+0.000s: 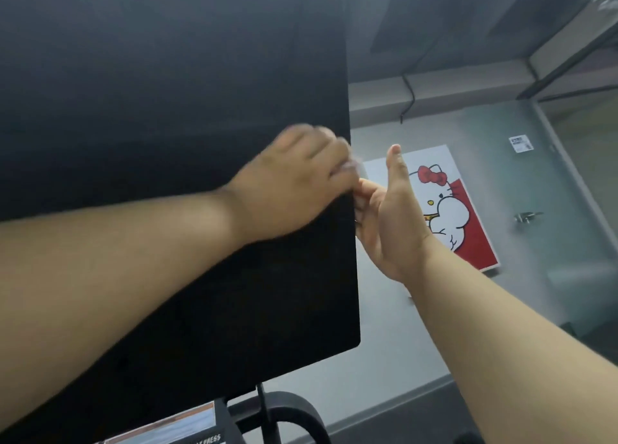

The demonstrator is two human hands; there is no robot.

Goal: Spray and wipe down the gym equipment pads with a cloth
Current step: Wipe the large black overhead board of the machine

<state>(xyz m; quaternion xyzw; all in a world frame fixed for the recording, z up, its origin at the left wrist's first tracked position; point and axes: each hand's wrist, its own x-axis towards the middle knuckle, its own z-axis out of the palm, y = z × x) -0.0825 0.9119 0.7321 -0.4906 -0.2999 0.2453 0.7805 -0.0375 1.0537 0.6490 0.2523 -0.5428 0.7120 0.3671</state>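
Note:
A large black pad (167, 92) fills the left and middle of the head view, its right edge running down the centre. My left hand (294, 183) lies against the pad near that edge, fingers curled round a small pale cloth (351, 166) that barely shows and is blurred. My right hand (391, 216) is just past the pad's right edge, thumb up, with its fingers going behind the edge and hidden there. No spray bottle is in view.
Below the pad are a black machine frame (284, 413) and a label (174, 427) on the machine. To the right a frosted glass wall (535, 243) carries a cartoon cat poster (448, 209) and a small sticker (520, 143).

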